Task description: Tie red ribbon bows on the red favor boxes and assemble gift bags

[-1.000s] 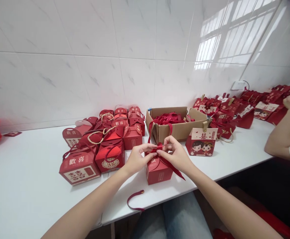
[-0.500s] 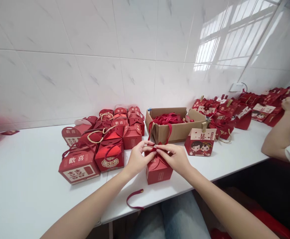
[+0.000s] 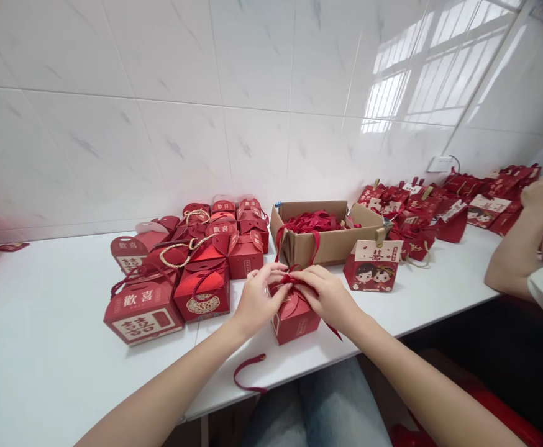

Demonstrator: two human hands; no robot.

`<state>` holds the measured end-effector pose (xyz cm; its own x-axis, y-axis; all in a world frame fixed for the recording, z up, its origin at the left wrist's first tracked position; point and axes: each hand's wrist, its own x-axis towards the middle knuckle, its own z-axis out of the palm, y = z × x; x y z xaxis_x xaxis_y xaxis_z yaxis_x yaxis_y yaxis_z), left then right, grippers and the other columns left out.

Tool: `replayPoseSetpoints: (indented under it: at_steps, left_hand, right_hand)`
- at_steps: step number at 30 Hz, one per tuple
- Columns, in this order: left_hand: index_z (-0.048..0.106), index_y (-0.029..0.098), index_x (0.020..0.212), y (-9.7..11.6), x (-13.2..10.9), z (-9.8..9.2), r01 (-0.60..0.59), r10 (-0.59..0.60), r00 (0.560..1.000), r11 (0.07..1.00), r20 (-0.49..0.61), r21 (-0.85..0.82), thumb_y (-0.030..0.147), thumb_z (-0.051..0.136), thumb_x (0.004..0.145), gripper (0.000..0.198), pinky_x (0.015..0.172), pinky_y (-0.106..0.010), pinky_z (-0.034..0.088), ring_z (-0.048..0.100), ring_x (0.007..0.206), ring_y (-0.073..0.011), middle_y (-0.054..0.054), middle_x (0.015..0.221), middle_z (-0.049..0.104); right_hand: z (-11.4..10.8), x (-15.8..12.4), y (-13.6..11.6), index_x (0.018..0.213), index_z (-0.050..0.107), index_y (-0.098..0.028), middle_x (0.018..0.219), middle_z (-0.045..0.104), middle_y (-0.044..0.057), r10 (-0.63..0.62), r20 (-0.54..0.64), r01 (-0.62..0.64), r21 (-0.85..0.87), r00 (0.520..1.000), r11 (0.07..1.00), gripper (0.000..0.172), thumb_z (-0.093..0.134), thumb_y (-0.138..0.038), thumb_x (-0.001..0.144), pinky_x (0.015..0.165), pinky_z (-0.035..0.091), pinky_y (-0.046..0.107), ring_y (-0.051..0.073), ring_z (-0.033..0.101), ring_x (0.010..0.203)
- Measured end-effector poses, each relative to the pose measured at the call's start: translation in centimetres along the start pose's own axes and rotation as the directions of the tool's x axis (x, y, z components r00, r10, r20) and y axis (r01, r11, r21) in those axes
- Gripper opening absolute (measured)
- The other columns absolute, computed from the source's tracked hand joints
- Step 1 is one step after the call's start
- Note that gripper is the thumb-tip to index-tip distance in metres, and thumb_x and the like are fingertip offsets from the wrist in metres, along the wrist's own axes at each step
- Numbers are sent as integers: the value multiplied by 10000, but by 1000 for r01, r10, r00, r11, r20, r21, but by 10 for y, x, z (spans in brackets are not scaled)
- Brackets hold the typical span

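Near the table's front edge stands a red gift box (image 3: 298, 321), its top partly covered by my fingers. My left hand (image 3: 261, 297) pinches a dark red ribbon (image 3: 288, 279) at the top of the box. From the other side my right hand (image 3: 328, 294) also has its fingertips closed on that ribbon. One ribbon end hangs below my right wrist, beside the box. The exact shape of the knot or loop is hidden by my fingers. A separate short red strap (image 3: 248, 374) lies curved on the table in front of the box.
Behind my hands sits a cardboard box (image 3: 341, 241) of red ribbons. Several red gift boxes (image 3: 146, 310) stand grouped at left; a box with cartoon figures (image 3: 373, 268) and more red packages (image 3: 455, 214) are at right. Another person's arm (image 3: 516, 242) rests on the table (image 3: 66, 347).
My fingers have shifted slightly on the ribbon, and my right hand has turned a little inward. A ribbon end now shows hanging below my right wrist. The view has shifted slightly.
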<state>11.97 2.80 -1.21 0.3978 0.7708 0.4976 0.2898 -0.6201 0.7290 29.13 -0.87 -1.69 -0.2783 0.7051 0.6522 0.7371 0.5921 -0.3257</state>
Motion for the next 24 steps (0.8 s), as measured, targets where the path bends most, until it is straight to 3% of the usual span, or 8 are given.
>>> replayPoseSetpoints:
  at_steps: [4,7,9,11,14,17,20,24]
  left_hand:
    - [487,213,1073,-2,2,0,-21,21,1000,999,4,37,217,587,815,277,869,-351,401,684,874,-181,-9,893,722]
    - [500,217,1079,-3,3,-2,-63,62,998,992,6,107,191,586,808,286,894,-384,342,679,898,-196,-21,947,724]
    - [520,217,1059,-4,3,-3,-101,101,995,983,7,154,185,583,805,263,900,-396,303,677,903,-203,-32,998,716]
    - [533,217,1044,-5,3,-2,-136,138,990,973,6,187,185,575,811,239,893,-390,288,681,877,-193,-32,1013,712]
    - [533,220,1041,-6,5,1,-158,165,986,964,-13,214,179,560,816,230,880,-372,296,680,841,-173,-24,991,713]
    - [506,203,1054,-5,6,3,-122,142,987,965,-71,231,187,574,799,264,863,-373,326,656,889,-193,-43,980,698]
    - [522,176,934,0,4,1,-81,111,987,967,-114,242,204,566,791,152,821,-380,369,616,879,-217,-66,912,668]
    - [596,195,790,7,1,-4,-107,107,994,971,13,214,222,635,738,71,769,-350,411,598,812,-204,-27,815,663]
  right_hand:
    - [-2,2,-3,987,593,-170,907,643,96,101,63,-99,-38,993,994,165,459,-180,891,747,471,352,209,576,831]
    - [-4,7,-5,917,550,-185,880,640,53,233,101,-249,205,967,946,88,499,-164,849,725,451,304,171,578,811]
    - [-5,10,-5,867,515,-185,837,625,23,337,159,-372,431,928,822,73,556,-201,808,682,440,271,142,578,757]
    - [-6,12,-3,823,477,-183,775,601,-3,399,268,-474,619,877,626,171,617,-262,764,655,432,253,120,569,699]
    - [-6,13,-2,781,448,-179,714,581,-26,430,389,-558,728,815,398,285,675,-336,709,653,424,242,103,558,662]
    - [-5,12,-6,749,450,-172,695,579,-29,495,365,-570,737,789,364,322,696,-366,677,645,412,232,97,549,653]
    - [-3,11,-11,749,445,-176,680,580,-30,541,311,-555,742,782,376,328,687,-385,677,643,412,235,103,553,653]
    - [-2,9,-16,759,442,-179,653,571,-33,559,276,-555,715,782,424,324,668,-402,695,593,396,226,102,533,610]
